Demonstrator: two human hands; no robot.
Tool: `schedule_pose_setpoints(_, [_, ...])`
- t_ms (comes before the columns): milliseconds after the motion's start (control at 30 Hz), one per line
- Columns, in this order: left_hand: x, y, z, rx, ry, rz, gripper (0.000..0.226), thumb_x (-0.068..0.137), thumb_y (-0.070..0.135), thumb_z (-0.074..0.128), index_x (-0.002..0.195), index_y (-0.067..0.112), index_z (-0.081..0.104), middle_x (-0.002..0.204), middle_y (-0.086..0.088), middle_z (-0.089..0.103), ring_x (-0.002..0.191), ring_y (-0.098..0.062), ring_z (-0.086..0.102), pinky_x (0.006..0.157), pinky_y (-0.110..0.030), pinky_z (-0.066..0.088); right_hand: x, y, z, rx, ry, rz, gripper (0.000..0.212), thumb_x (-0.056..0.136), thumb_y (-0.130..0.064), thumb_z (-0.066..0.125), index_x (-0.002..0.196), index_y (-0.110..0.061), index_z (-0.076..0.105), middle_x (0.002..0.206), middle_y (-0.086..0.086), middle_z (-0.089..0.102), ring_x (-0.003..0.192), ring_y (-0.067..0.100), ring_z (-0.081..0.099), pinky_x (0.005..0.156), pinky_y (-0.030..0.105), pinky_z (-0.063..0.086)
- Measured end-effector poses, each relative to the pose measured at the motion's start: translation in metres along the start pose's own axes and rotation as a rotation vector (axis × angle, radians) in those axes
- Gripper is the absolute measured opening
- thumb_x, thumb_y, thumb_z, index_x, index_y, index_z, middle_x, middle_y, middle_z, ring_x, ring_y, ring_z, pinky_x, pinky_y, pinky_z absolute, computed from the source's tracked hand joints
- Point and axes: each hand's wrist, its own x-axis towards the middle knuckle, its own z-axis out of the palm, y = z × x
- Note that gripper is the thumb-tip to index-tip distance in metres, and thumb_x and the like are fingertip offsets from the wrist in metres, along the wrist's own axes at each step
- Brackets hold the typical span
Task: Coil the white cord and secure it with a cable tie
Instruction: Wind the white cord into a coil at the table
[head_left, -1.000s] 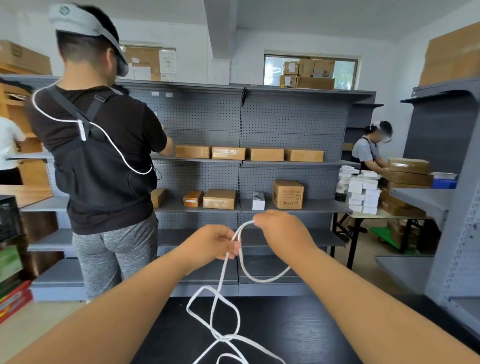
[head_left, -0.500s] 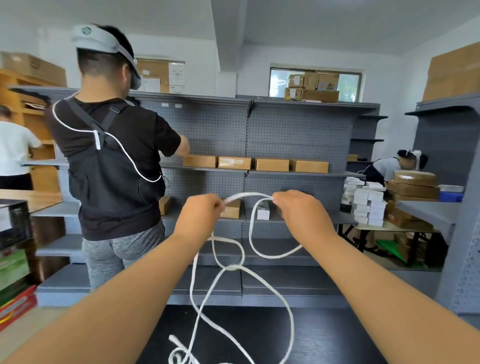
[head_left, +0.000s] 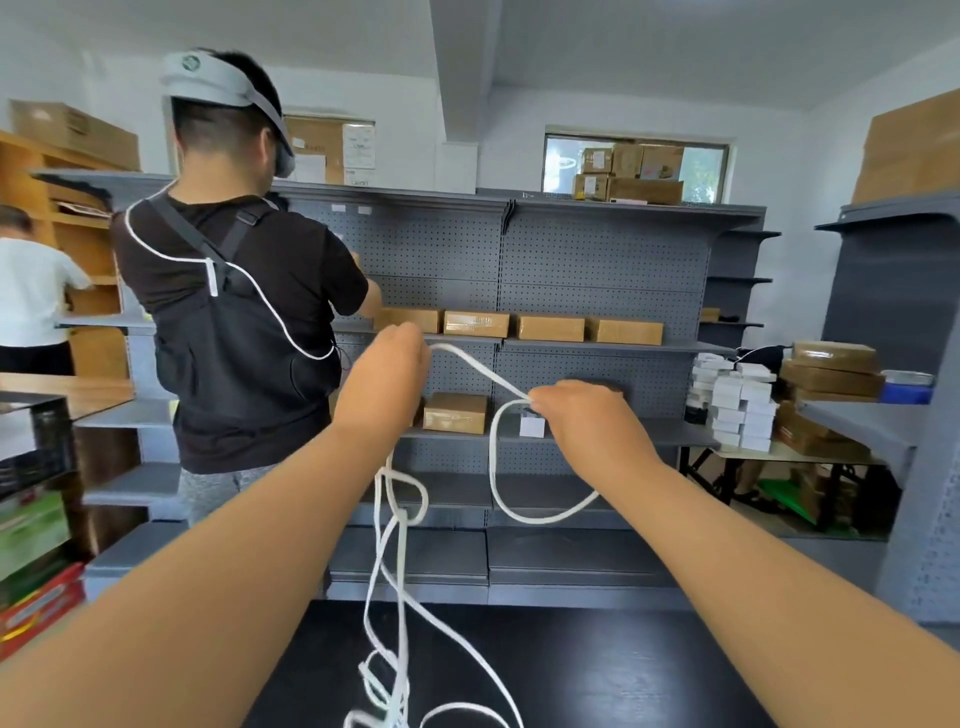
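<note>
I hold the white cord up in front of me with both hands. My left hand grips it high up, fingers curled round it, and several strands hang from that hand in a tangle down to the black table. From there the cord runs taut, down and right, to my right hand, which pinches it. Below the right hand one loop hangs free. No cable tie is in view.
A person in a black shirt stands close ahead on the left, facing grey pegboard shelves with cardboard boxes. Another person in white is at the far left. A side table with white boxes stands at the right.
My left hand has risen and drawn the cord taut between both hands. The right hand has dropped slightly, its loop still hanging. More cord has lifted off the table.
</note>
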Motion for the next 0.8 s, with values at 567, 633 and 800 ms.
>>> schedule_pose_setpoints(567, [-0.041, -0.009, 0.019, -0.282, -0.026, -0.317, 0.018, 0.092, 0.016, 0.053, 0.082, 0.009, 0.065, 0.073, -0.003, 0.063, 0.068, -0.019, 0.056, 0.061, -0.025, 0.042, -0.023, 0.013, 0.013, 0.081, -0.105, 0.198, 0.017, 0.093, -0.009, 0.04, 0.1, -0.012, 0.056, 0.094, 0.007, 0.056, 0.089, 0.027, 0.054, 0.075, 0.033, 0.046])
schedule_pose_setpoints(633, [-0.037, 0.001, 0.013, -0.373, -0.047, -0.206, 0.015, 0.091, 0.021, 0.058, 0.079, 0.014, 0.064, 0.069, 0.003, 0.062, 0.064, -0.011, 0.055, 0.058, -0.02, 0.041, -0.027, 0.011, 0.019, 0.077, -0.143, 0.185, 0.02, 0.094, -0.011, 0.039, 0.103, -0.013, 0.056, 0.092, 0.006, 0.053, 0.09, 0.027, 0.054, 0.075, 0.034, 0.044])
schedule_pose_setpoints(800, [-0.034, 0.004, 0.014, -0.336, -0.164, -0.152, 0.018, 0.09, 0.023, 0.06, 0.081, 0.008, 0.062, 0.074, -0.006, 0.064, 0.073, -0.022, 0.059, 0.069, -0.032, 0.045, -0.036, 0.014, 0.026, 0.152, -0.189, 0.268, 0.02, 0.095, -0.013, 0.039, 0.102, -0.012, 0.058, 0.102, 0.009, 0.057, 0.101, 0.031, 0.056, 0.084, 0.038, 0.046])
